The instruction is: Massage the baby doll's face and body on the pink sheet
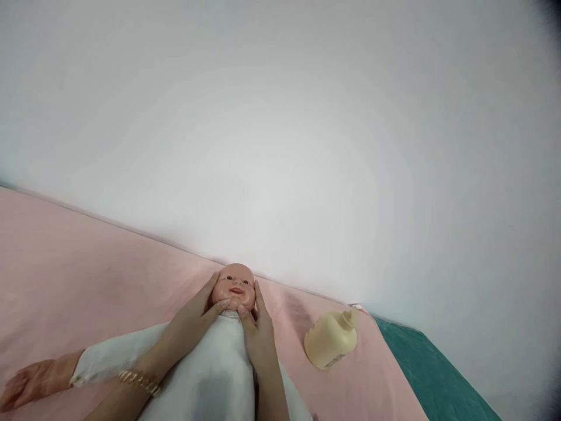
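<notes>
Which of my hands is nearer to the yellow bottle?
Right. The right hand is on the side of the doll's head facing the bottle; the left hand is on the opposite side, farther away.

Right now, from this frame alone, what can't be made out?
All in the head view:
- Doll: lower body cut off by the bottom edge.
- Its hand on the bottle side: past the bottom edge.
- Its ears: hidden behind the left hand and right hand.
- Bottle: print too small to read.
</notes>
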Tool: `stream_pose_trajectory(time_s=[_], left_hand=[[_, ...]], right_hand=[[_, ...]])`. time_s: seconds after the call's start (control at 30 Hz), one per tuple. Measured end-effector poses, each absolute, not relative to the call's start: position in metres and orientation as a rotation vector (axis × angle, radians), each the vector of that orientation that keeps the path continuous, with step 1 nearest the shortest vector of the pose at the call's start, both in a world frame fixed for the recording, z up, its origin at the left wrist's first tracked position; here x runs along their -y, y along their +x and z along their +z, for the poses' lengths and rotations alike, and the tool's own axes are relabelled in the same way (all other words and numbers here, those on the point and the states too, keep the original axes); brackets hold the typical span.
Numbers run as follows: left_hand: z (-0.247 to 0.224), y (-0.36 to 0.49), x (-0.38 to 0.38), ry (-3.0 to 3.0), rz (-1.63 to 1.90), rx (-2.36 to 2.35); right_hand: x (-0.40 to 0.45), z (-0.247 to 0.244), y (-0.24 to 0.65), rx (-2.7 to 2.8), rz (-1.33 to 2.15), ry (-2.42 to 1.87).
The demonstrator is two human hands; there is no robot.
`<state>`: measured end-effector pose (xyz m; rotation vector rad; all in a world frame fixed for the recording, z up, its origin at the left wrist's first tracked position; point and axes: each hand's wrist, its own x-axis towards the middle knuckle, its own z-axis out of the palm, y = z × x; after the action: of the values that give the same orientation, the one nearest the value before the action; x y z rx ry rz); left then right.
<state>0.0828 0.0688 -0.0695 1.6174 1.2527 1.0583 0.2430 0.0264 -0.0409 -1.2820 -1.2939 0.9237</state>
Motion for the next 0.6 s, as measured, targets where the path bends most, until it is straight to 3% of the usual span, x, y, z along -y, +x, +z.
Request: stream_pose_trajectory(time_s=[0.6], left_hand=[[-0.067,0.085,-0.070,1.512,1.129,-1.202]], right_hand=[[-0.032,-0.043,0.249,1.250,0.878,-1.275]])
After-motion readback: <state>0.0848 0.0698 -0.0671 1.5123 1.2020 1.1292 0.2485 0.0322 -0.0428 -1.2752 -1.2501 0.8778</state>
